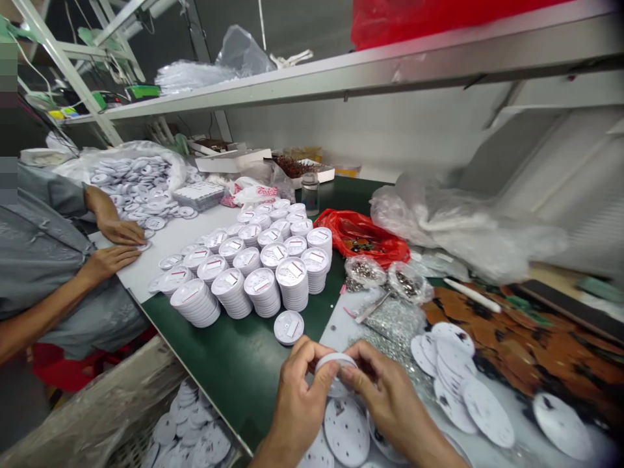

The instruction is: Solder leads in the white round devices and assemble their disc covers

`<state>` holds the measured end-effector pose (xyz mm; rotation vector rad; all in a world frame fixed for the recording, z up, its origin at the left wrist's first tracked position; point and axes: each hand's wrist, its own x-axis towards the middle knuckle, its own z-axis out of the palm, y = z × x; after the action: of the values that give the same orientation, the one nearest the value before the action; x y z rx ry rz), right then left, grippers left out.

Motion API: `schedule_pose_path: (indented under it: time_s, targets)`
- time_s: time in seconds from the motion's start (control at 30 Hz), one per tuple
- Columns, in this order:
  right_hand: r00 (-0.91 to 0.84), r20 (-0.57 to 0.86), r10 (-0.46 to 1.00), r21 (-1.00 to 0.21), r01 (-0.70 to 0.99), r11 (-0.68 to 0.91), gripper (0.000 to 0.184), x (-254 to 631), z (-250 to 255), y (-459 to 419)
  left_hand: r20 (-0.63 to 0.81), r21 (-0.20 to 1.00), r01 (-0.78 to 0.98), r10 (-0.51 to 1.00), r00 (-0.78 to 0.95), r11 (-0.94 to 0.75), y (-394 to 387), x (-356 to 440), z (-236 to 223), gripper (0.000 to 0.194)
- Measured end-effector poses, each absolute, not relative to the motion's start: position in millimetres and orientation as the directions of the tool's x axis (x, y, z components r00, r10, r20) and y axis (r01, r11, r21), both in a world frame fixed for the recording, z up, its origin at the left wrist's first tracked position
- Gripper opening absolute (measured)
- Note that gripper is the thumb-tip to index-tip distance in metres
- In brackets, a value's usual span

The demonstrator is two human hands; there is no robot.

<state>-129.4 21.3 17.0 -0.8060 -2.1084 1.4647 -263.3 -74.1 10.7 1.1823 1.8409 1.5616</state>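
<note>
My left hand [297, 400] and my right hand [390, 400] together pinch a white round disc [336, 367] at its edges, held up on edge just above the bench. Its lower part is partly hidden by my fingers. Below my hands lie white perforated discs [347, 432]. More of them lie fanned out [453, 370] to the right of my right hand. Several short stacks of white discs with red-marked labels [248, 260] stand on the green bench mat [234, 370] ahead of my hands. A single disc [288, 327] lies nearest to me, apart from the stacks.
A co-worker's hands [114, 240] rest on a white board [166, 237] at left, beside a plastic bag of discs [136, 185]. Small bags of metal parts [385, 276], a red bag [361, 237] and a shelf [341, 81] lie ahead. A basket of discs [190, 422] sits lower left.
</note>
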Motion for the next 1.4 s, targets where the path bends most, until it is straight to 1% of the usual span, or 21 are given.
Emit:
schedule_pose_path:
  time_s: [0.07,0.17,0.27,0.37,0.5,0.57,0.6,0.63,0.67,0.7,0.73,0.83,0.93,1.03,1.1,1.2,1.27,1.3,1.33,1.37,1.4]
  targets:
    - [-0.716,0.035,0.697,-0.941,0.212,0.265,0.027,-129,16,18,0.175,0.953,0.303,0.830,-0.529,-0.009,-76,-264,12,0.030]
    - [-0.713,-0.012,0.701,-0.973,0.170,0.157,0.015,-129,14,10,0.112,0.971,0.236,0.828,-0.550,0.025,-78,-263,14,0.033]
    - [-0.710,-0.039,0.703,-0.993,0.104,0.050,0.012,-130,12,4,0.073,0.975,0.209,0.788,-0.612,0.072,-81,-258,13,0.034]
    - [-0.708,-0.078,0.702,-0.997,0.070,-0.041,0.008,-133,12,2,0.077,0.973,0.214,0.753,-0.653,0.086,-84,-254,10,0.034]
    - [-0.675,-0.103,0.731,-0.995,0.070,-0.075,0.011,-136,19,-4,0.016,0.977,0.187,0.830,-0.558,0.106,-92,-266,6,0.039]
    - [-0.661,-0.081,0.746,-0.994,0.113,-0.008,0.025,-131,23,-5,-0.049,0.974,0.162,0.849,-0.526,0.157,-92,-280,-1,0.046]
    - [-0.654,-0.043,0.755,-0.982,0.167,0.088,0.036,-124,25,-3,-0.095,0.971,0.135,0.842,-0.530,0.195,-91,-287,-6,0.051]
    - [-0.651,0.015,0.759,-0.939,0.251,0.234,0.045,-114,26,0,-0.153,0.962,0.121,0.853,-0.499,0.243,-88,-294,-11,0.055]
    - [-0.649,0.082,0.756,-0.849,0.352,0.393,0.049,-99,26,4,-0.201,0.952,0.119,0.870,-0.449,0.282,-85,-300,-18,0.059]
    - [-0.654,0.149,0.742,-0.712,0.449,0.539,0.046,-81,26,11,-0.201,0.944,0.146,0.869,-0.453,0.295,-82,-305,-24,0.060]
    - [-0.660,0.200,0.724,-0.538,0.544,0.644,0.038,-60,25,19,-0.197,0.931,0.190,0.867,-0.458,0.312,-79,-308,-29,0.061]
    - [-0.507,0.248,0.826,-0.387,0.730,0.564,0.030,14,19,48,-0.109,0.872,0.372,0.866,-0.487,0.319,-72,-308,-38,0.059]
    - [-0.341,0.296,0.892,-0.258,0.871,0.419,0.030,70,6,75,0.003,0.779,0.567,0.903,-0.429,0.267,-67,-303,-39,0.055]
    - [-0.281,0.306,0.909,-0.165,0.925,0.342,0.036,93,-11,91,0.072,0.700,0.684,0.933,-0.354,0.206,-61,-299,-39,0.053]
    - [-0.273,0.315,0.909,-0.142,0.933,0.330,0.039,96,-20,95,0.086,0.667,0.719,0.939,-0.332,0.193,-60,-299,-38,0.054]
    - [-0.258,0.355,0.898,-0.155,0.932,0.329,0.050,97,-21,92,0.140,0.660,0.725,0.916,-0.376,0.197,-68,-296,-26,0.053]
    - [-0.216,0.384,0.898,-0.226,0.920,0.319,0.057,95,-14,83,0.174,0.708,0.684,0.895,-0.411,0.177,-77,-286,-11,0.050]
    - [-0.189,0.383,0.904,-0.312,0.895,0.319,0.057,92,-10,75,0.167,0.756,0.634,0.891,-0.422,0.159,-81,-277,-3,0.046]
    - [-0.185,0.349,0.919,-0.423,0.843,0.331,0.056,87,-5,66,0.115,0.807,0.571,0.909,-0.401,0.150,-85,-265,5,0.042]
    - [-0.226,0.309,0.924,-0.547,0.752,0.367,0.052,80,-2,56,0.043,0.865,0.482,0.939,-0.340,0.136,-88,-252,12,0.039]
    - [-0.317,0.261,0.912,-0.669,0.622,0.408,0.049,71,0,45,-0.037,0.927,0.346,0.954,-0.297,0.143,-89,-237,17,0.041]
